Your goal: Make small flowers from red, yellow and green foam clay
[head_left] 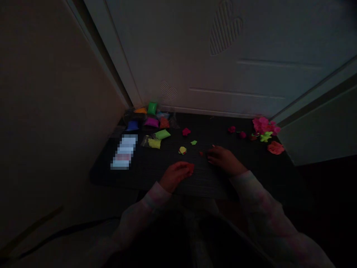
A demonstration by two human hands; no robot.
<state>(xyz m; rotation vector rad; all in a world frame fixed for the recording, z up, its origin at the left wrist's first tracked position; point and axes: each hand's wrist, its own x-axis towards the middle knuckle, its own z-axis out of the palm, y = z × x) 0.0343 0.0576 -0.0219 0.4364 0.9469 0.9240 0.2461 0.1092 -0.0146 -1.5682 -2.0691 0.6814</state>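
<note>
My left hand (175,175) is closed on a piece of red modelling clay (190,168), low over the front half of the dark table. To the right, my right hand (223,160) hovers at the table top with its fingers bent; whether anything is between them is too dark to see. Just left of those fingertips lies a small red clay bit (201,153). Between and beyond the hands are a yellow round clay piece (182,150) with coloured edges, a light green clay piece (193,142) and a pink clay flower (186,131).
Bags of coloured clay (152,122) crowd the back left of the table (156,176). A blurred-out bright rectangle (124,152) lies at the left. Pink flowers (264,125), a yellow-green figure (266,136) and a coral flower (276,147) stand at the right. A white panel (181,56) rises behind.
</note>
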